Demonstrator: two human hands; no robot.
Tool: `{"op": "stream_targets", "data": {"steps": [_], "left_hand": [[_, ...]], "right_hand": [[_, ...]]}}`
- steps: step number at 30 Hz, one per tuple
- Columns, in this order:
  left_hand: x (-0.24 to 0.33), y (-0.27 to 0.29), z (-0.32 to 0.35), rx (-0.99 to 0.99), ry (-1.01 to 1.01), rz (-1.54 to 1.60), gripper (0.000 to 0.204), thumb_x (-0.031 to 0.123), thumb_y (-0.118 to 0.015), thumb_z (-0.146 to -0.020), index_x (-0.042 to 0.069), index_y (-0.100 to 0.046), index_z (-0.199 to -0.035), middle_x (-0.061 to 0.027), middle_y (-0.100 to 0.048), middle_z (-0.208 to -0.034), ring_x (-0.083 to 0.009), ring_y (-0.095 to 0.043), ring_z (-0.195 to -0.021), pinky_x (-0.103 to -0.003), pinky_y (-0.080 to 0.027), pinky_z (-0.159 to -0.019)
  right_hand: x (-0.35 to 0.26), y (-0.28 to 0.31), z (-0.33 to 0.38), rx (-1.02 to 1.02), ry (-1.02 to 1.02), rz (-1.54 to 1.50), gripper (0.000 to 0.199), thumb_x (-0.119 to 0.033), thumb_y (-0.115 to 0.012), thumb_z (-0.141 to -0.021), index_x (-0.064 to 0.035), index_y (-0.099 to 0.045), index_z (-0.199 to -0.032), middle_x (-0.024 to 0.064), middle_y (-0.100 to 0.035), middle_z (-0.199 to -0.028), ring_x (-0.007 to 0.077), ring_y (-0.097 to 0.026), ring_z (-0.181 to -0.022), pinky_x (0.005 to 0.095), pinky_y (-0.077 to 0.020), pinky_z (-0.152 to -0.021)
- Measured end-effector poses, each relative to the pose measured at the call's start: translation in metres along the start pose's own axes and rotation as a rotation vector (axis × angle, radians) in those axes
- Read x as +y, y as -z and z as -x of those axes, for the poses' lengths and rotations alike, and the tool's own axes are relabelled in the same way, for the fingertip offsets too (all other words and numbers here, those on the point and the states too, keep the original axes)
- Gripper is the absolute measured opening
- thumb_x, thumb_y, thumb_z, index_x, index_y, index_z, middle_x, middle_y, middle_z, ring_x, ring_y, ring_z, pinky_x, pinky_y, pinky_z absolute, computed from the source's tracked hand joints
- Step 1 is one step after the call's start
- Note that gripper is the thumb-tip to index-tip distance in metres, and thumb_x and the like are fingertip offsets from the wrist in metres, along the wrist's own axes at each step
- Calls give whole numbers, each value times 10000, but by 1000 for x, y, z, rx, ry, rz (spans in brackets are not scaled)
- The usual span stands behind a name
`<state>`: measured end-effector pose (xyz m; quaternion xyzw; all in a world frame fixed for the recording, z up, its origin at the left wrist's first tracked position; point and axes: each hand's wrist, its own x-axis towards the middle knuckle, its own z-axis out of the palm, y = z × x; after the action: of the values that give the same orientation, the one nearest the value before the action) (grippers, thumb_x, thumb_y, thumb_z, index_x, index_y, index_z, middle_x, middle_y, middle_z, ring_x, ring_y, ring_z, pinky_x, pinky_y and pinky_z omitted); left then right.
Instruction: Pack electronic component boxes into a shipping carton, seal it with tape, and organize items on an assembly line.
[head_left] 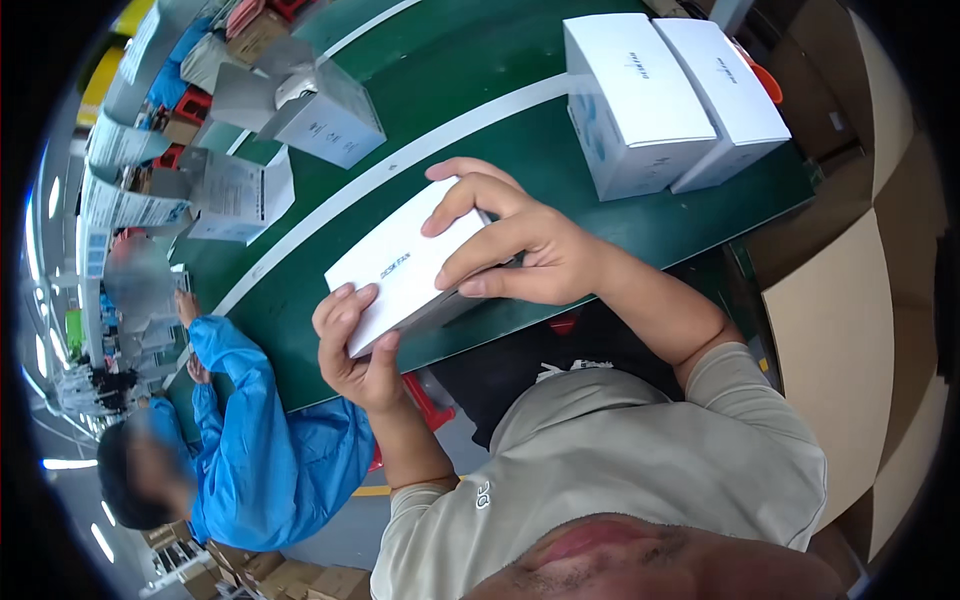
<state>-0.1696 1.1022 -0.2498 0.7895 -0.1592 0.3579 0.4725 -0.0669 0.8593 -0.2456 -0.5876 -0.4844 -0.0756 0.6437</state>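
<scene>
Left hand (354, 370) and right hand (548, 250) pinch 1 white box (405, 245), apparently steadying it; the next move calls for even grips.

beige short-sleeved shirt (620, 450), small chest lettering (483, 496), black legwear (480, 385)

Can pass ahead of the held white box (405, 275) over bare green surface (470, 50) and across its white strip (440, 138). On the right, runs into two upright white boxes (640, 85), side by side with barely a slit between. Ahead to the left, meets two opened boxes (335, 120) with flaps (245, 100) sticking out; farther left, a co-worker's blue sleeve (225, 345). Beyond the surface's right end, comes up against a big cardboard carton (835, 350).
</scene>
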Motion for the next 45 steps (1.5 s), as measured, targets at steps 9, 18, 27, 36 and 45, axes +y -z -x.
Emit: {"op": "stream_targets", "data": {"steps": [9, 18, 27, 36, 45], "left_hand": [[-21, 46, -5, -448, -353, -326, 532, 330, -836, -867, 95, -650, -1307, -224, -686, -1313, -406, -550, -1316, -520, -399, -1135], [-122, 31, 77, -232, 634, 257, 977, 344, -909, -729, -18, -437, -1504, -205, -442, -1555, -326, -443, -1433, -482, -376, -1176], [-45, -180, -11, 50, 486, 93, 1058, 333, -957, -730, -10, -310, -1493, -205, -471, -1386, -299, -528, -1263, -412, -457, -1043], [-52, -117, -120, -122, -261, -421, 958, 547, -907, -721, 43, -512, -1433, -172, -541, -1437, -241, -691, -837, -349, -580, -732], [-140, -57, -218, 6, 16, -764, 772, 527, -812, -824, 122, -574, -1437, -183, -628, -1355, -362, -714, -921, -481, -561, -799]], "right_hand": [[18, 14, 9, -32, 199, 42, 204, -199, -861, -820, -192, -830, -1021, 88, -631, -1289, 461, -408, -1428, 577, -368, -1149], [15, 6, 5, 131, 204, 295, 324, -209, -850, -831, -167, -779, -1144, 117, -626, -1342, 422, -489, -1369, 547, -428, -1094], [-11, -23, 28, -6, 321, 335, 337, -43, -765, -791, -67, -731, -1126, 103, -711, -1073, 328, -687, -899, 452, -539, -809], [-14, -22, 58, -63, 54, 338, 210, -14, -726, -815, -61, -745, -1019, 82, -718, -874, 288, -681, -750, 407, -533, -677], [-8, -23, 46, -58, 7, 332, 196, -16, -718, -821, -72, -750, -1005, 60, -714, -863, 279, -685, -756, 404, -529, -678]]}}
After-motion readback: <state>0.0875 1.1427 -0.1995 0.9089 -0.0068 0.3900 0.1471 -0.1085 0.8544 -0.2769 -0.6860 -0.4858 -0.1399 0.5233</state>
